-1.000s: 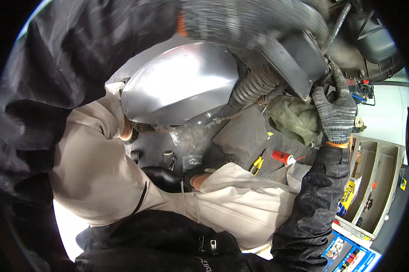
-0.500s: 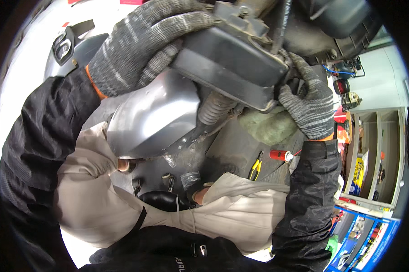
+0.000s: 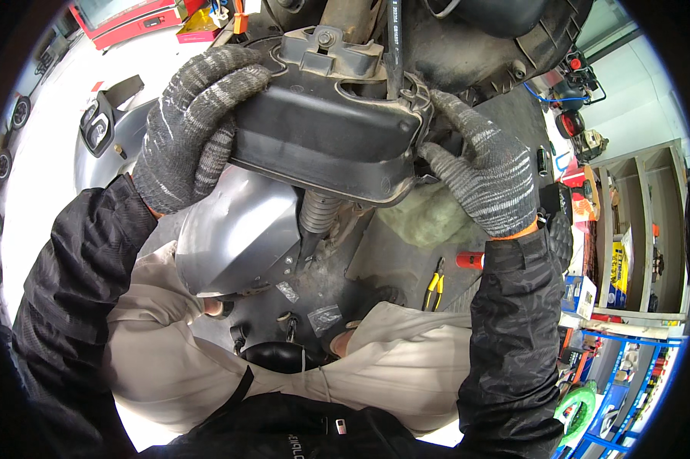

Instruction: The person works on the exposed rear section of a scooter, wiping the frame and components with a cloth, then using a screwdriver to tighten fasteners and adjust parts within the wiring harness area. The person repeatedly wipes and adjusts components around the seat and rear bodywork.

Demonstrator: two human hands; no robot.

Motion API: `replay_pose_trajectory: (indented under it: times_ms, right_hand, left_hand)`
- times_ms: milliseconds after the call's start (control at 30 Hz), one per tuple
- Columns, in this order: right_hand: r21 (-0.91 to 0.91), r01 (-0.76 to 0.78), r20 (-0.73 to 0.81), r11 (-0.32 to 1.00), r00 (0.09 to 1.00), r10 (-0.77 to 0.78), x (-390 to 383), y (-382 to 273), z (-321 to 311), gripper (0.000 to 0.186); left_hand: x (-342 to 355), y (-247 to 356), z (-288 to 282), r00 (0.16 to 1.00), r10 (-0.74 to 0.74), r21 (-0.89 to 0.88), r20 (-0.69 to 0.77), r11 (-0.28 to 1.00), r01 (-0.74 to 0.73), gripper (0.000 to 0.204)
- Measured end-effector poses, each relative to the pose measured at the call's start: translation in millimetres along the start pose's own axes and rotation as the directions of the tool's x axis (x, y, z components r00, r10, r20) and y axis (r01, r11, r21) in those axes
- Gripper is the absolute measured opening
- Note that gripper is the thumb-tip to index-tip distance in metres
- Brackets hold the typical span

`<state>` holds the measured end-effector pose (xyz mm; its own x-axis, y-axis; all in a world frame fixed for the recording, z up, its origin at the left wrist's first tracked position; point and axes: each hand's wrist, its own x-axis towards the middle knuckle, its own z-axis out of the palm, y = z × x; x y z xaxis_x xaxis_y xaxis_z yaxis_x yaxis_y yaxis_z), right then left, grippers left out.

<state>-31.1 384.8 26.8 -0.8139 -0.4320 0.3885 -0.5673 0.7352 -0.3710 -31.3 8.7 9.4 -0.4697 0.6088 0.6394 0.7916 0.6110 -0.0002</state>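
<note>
A black plastic housing spans the upper middle, in front of a dusty scooter or motorcycle body. My left hand, in a grey striped knit glove, is closed round the housing's left end, with its fingers over the top edge. At the right end, my right hand, gloved alike, grips the rim between thumb and fingers; some fingertips are hidden behind it. A bracket with a bolt sits above the housing, and a black hose runs down to its top right. Below is a silver fender beside a ribbed rubber boot.
Yellow-handled pliers and a red can lie on the floor, near small plastic bags. A pale green bundle sits under the housing. Shelving stands at the right; a silver panel with a black mount lies left.
The housing has gone from slanting down to the right to lying more level, and shows lower and further left. Both hands stay on it. The head view has shifted, revealing a red cabinet at the top left.
</note>
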Motion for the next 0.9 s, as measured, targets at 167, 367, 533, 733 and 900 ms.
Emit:
replay_pose_trajectory:
  times_ms: [167,367,533,733,900]
  right_hand:
    - [0.029,0.003,0.042,1.000,0.999,-0.004,3,4,1,0.066]
    - [0.049,0.051,0.085,0.997,0.995,-0.055,8,3,-1,0.068]
    - [-0.082,0.016,0.116,0.996,0.993,-0.007,5,0,-2,0.060]
    - [-0.147,0.008,0.081,0.989,0.997,0.004,4,-4,-1,0.060]
    - [0.032,-0.062,-0.036,0.998,0.997,0.063,-1,1,-12,0.062]
  left_hand:
    - [0,3,2,1.000,-0.015,0.002,0.014,1.000,0.015,0.042]
    - [5,7,1,1.000,-0.027,-0.033,-0.008,0.999,0.027,0.048]
    - [4,8,2,0.999,-0.040,-0.049,-0.019,0.998,0.039,0.051]
    - [3,6,4,0.998,-0.064,-0.062,-0.011,0.996,0.063,0.049]
    - [38,27,-17,0.998,0.062,0.051,-0.006,0.997,-0.062,0.040]
